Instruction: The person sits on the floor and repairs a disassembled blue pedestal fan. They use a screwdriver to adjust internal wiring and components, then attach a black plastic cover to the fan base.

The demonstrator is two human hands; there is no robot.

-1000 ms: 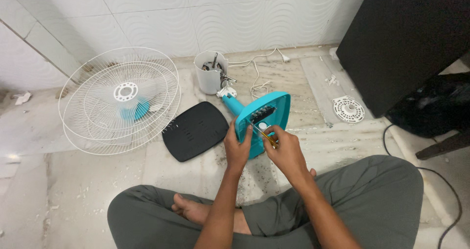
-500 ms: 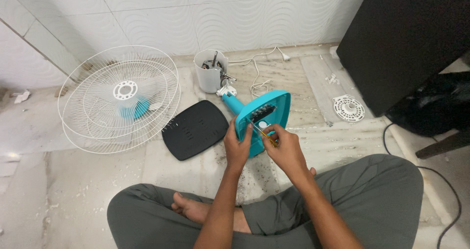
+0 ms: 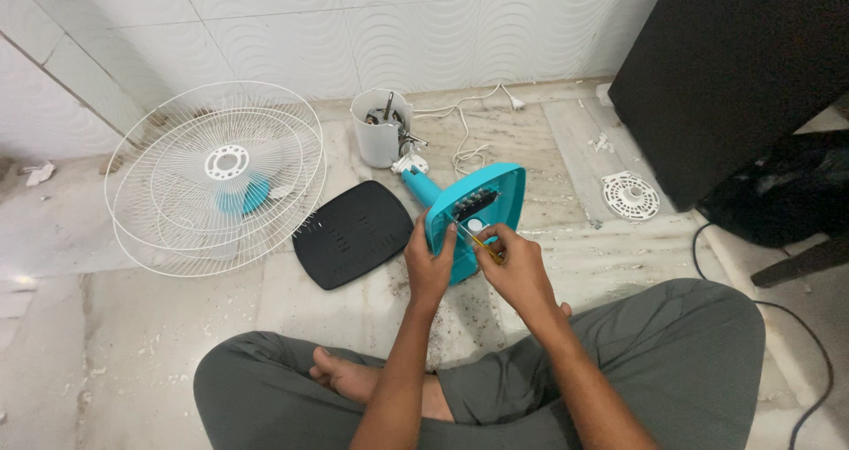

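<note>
pale marble floor point(image 3: 106, 362) with dust and dark crumbs, meeting a white wave-patterned tile wall point(image 3: 265, 26) at the back. far left, a scrap of white debris point(image 3: 37, 173) near the wall. next, white wire fan guards point(image 3: 217, 180) lying stacked on the floor, a blue blade part visible through the mesh. just right of them, a black plastic base cover point(image 3: 352, 233) flat on the floor, close to the left hand. behind it, by the wall, a white plastic cup-shaped housing point(image 3: 375, 133) standing upright with metal parts inside, a white cord and plug point(image 3: 478, 114) trailing right from there. centre, a turquoise fan base point(image 3: 473, 216) tilted up on edge, its underside with a dark switch block facing the camera, its neck pointing back toward the cup. left hand point(image 3: 429, 264) clamped on the left edge of the base, fingers wrapped round the rim. right hand point(image 3: 517, 269) closed around a yellow-handled screwdriver point(image 3: 482, 247), tip against the underside of the base. below, crossed legs in grey trousers point(image 3: 672, 370), one bare foot showing. further right, a small round white grille point(image 3: 630, 194) lying flat. far right, a large black panel point(image 3: 734, 70) leaning over the floor, a dark bag point(image 3: 778, 202) beneath it, a black cable point(image 3: 814, 362) along the edge.
</note>
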